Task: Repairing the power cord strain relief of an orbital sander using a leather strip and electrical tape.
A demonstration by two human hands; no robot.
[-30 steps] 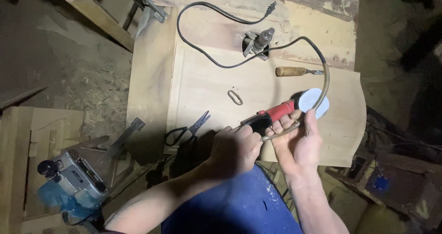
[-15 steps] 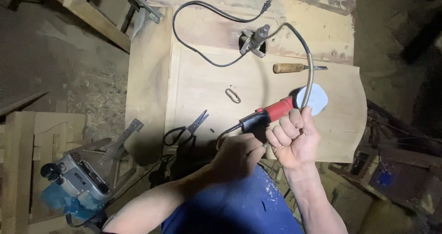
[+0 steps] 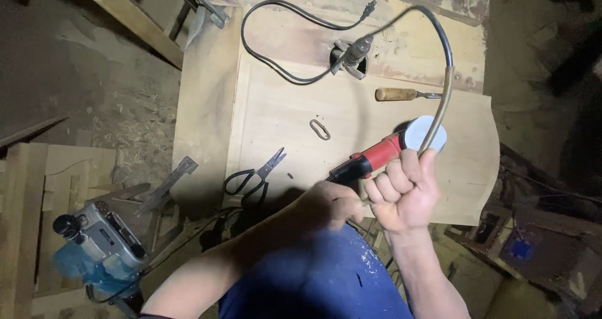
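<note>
While gripping the red-and-black angle grinder (image 3: 370, 162) near the wooden panel's (image 3: 282, 112) front edge, left hand (image 3: 329, 206) clamped on its handle, right hand (image 3: 404, 196) fisted around the cord (image 3: 442, 99). Best kept looped clear of the white disc (image 3: 433, 134). Compared with a second ago: cord lifted higher, right fist tighter.

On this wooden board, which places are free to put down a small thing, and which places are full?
Free: the pale board left of the metal link, between the cable loop and the scissors; also the strip right of the chisel. Crowded: the near edge, where left hand and right hand hold the red grinder.
</note>
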